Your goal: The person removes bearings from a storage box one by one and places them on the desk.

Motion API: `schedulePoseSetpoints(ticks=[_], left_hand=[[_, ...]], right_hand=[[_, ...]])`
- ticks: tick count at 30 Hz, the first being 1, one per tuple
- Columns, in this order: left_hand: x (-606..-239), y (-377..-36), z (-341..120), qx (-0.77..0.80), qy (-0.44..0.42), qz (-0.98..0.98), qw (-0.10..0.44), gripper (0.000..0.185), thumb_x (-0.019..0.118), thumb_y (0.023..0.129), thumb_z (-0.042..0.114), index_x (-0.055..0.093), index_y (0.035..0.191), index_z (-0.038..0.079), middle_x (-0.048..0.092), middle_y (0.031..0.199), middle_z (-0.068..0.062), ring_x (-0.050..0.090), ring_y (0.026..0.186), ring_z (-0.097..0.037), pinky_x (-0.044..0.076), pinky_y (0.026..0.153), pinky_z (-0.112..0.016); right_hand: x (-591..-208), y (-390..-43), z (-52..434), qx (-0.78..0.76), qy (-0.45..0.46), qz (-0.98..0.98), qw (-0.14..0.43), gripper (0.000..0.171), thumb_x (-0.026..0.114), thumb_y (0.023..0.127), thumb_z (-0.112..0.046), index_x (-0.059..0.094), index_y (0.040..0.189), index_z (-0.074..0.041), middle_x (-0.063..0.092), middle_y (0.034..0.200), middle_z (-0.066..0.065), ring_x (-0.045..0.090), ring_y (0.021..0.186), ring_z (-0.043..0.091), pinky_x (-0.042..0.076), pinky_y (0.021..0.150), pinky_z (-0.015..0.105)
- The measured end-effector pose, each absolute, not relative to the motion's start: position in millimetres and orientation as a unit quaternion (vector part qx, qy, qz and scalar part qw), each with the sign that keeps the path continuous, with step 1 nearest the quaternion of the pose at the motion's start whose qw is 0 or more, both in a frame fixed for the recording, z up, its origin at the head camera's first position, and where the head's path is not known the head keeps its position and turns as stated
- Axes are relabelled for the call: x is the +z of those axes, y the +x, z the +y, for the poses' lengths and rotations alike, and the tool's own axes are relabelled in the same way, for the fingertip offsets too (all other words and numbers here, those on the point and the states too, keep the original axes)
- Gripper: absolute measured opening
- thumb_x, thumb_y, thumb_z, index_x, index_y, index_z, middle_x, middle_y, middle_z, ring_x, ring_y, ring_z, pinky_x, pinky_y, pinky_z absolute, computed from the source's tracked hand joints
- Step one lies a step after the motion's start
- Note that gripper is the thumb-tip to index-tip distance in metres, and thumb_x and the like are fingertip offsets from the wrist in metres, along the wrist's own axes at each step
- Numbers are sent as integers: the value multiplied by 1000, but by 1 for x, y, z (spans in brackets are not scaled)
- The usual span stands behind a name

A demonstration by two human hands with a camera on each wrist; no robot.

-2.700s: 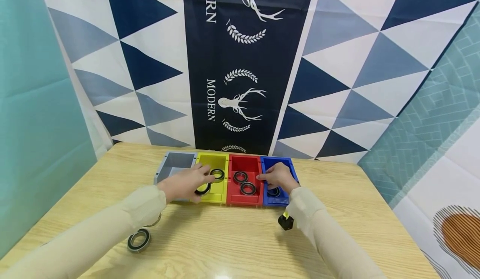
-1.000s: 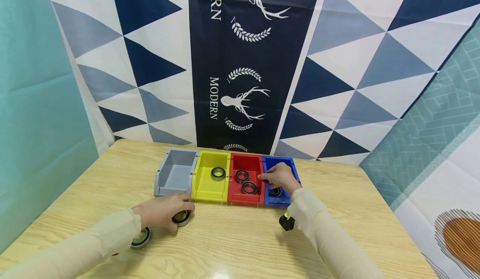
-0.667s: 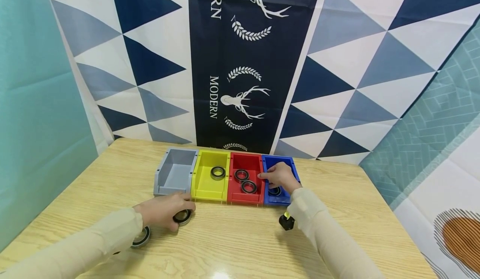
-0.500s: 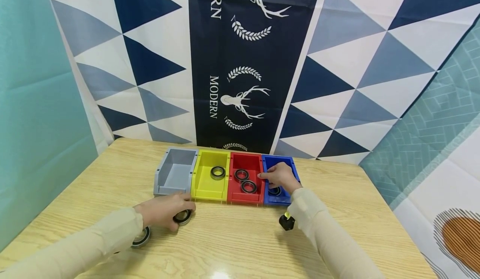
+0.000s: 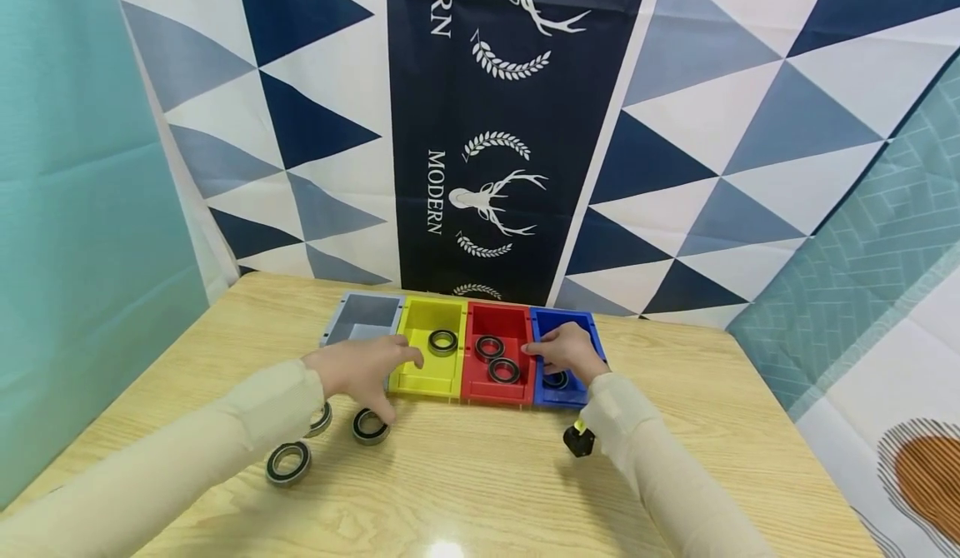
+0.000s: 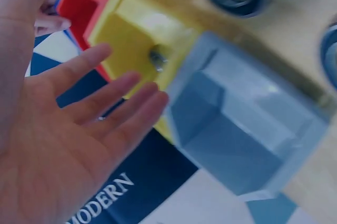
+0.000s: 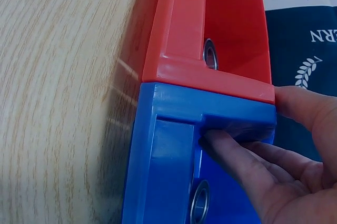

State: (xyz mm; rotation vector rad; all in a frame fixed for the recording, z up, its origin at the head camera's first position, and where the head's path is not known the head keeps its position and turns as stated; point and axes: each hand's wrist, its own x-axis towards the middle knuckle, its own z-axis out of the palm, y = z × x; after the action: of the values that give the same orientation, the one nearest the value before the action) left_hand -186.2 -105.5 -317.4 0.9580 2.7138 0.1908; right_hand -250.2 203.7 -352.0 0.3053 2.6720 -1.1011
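My left hand (image 5: 367, 366) hovers above the front of the grey bin (image 5: 333, 329) and the yellow bin (image 5: 427, 385), fingers spread and nothing held. Just below it a ball bearing (image 5: 370, 426) lies flat on the table. One bearing (image 5: 442, 341) sits in the yellow bin. With its thumb on the red side and its fingers inside the blue bin (image 7: 174, 145), my right hand (image 5: 566, 351) pinches the wall where the blue and red bins meet. The red bin (image 5: 497, 394) holds two bearings (image 5: 504, 371), and a bearing (image 7: 199, 203) lies in the blue one.
Two more bearings, a near one (image 5: 288, 463) and one partly behind the left sleeve (image 5: 320, 419), lie on the wooden table (image 5: 480, 483). The bins stand side by side before a patterned wall cloth (image 5: 487, 125). Beside the right cuff is a small black piece (image 5: 579, 440).
My left hand took a bearing from the yellow bin, set it on the table, then let go and rose toward the yellow bin. The right hand keeps its grip; the head view shifted slightly.
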Motion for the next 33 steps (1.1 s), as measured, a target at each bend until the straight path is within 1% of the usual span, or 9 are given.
schedulePoseSetpoints(ticks=[3, 7, 10, 13, 16, 19, 24, 29, 33], left_hand=[[-310, -193, -92, 56, 308, 939, 139, 68, 81, 70, 33, 54, 130, 17, 54, 133, -13, 58, 110, -26, 52, 89, -46], [-305, -200, -75, 45, 278, 950, 136, 60, 76, 72, 34, 58, 127, 19, 58, 129, -9, 58, 105, -23, 52, 88, -46], [-303, -208, -65, 41, 277, 952, 124, 54, 73, 74, 34, 62, 123, 15, 62, 124, -7, 59, 104, -22, 52, 91, -43], [-302, -215, -59, 49, 274, 951, 136, 51, 72, 76, 30, 62, 123, 13, 62, 127, -6, 58, 107, -21, 51, 93, -43], [-302, -222, -56, 63, 268, 947, 164, 52, 72, 77, 26, 60, 125, 12, 60, 132, -6, 57, 106, -20, 51, 92, -43], [-305, -228, -54, 74, 261, 946, 178, 52, 72, 78, 26, 59, 127, 12, 60, 132, -6, 57, 104, -19, 51, 92, -42], [-314, -236, -53, 85, 242, 953, 164, 57, 70, 78, 28, 57, 130, 10, 61, 130, -7, 56, 105, -19, 50, 94, -42], [-322, -243, -49, 105, 225, 956, 153, 61, 70, 75, 24, 55, 132, 8, 62, 127, -9, 54, 95, -20, 51, 87, -40], [-326, -251, -44, 111, 203, 960, 161, 62, 72, 74, 21, 54, 132, 8, 60, 130, -9, 55, 99, -21, 51, 91, -42]], right_hand=[[-353, -250, 206, -378, 107, 912, 118, 45, 74, 84, -27, 65, 112, 7, 66, 115, 25, 72, 93, 33, 57, 79, 36], [-352, -249, 208, -382, 105, 911, 117, 45, 74, 84, -27, 66, 111, 7, 66, 114, 25, 72, 93, 33, 57, 79, 36], [-352, -248, 209, -385, 105, 910, 116, 46, 75, 83, -27, 66, 112, 7, 67, 115, 25, 72, 92, 33, 57, 78, 35], [-351, -248, 210, -387, 104, 909, 117, 47, 75, 83, -28, 66, 113, 7, 66, 115, 25, 72, 92, 32, 57, 78, 35], [-350, -248, 210, -389, 103, 908, 116, 46, 75, 83, -28, 66, 113, 7, 67, 115, 25, 72, 92, 32, 57, 78, 35], [-349, -247, 210, -390, 103, 908, 115, 47, 74, 84, -28, 66, 113, 7, 67, 115, 25, 72, 93, 32, 57, 79, 36], [-348, -247, 208, -397, 106, 904, 118, 47, 74, 83, -28, 66, 115, 6, 66, 118, 26, 72, 94, 33, 55, 83, 38], [-350, -246, 207, -407, 108, 899, 118, 48, 75, 83, -27, 65, 115, 7, 65, 119, 26, 71, 94, 33, 55, 84, 39], [-352, -245, 207, -411, 109, 898, 115, 49, 76, 82, -27, 64, 117, 7, 65, 119, 26, 72, 93, 32, 55, 85, 40]])
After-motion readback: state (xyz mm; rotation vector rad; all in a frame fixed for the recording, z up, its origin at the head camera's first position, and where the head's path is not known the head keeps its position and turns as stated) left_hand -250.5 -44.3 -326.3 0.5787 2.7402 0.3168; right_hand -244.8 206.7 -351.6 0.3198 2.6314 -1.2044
